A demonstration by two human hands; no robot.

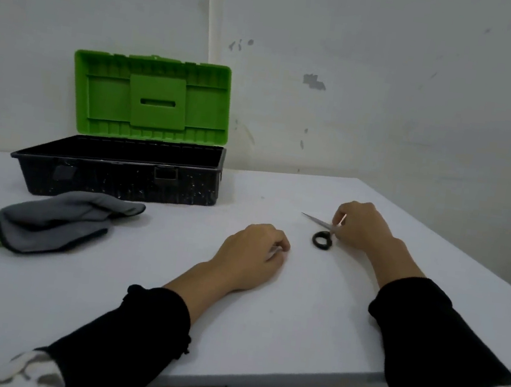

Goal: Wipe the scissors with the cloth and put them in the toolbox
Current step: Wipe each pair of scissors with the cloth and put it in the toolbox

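Steel scissors [320, 231]: light, stiff, sharp tip. Right hand [360, 228] fingers pinch them near the pivot on the surface [231, 320]; left hand [250, 256] loosely curled, empty. Cloth [58, 221] soft, far left.

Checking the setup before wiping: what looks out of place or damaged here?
Nothing on the table. The toolbox stands open, its black base speckled with pale marks, and the cloth lies crumpled. The wall has chipped patches.

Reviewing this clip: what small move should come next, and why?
Probably lift the scissors with the right hand, whose fingers already pinch them on the table, then carry them left to the grey cloth; wiping has not begun.
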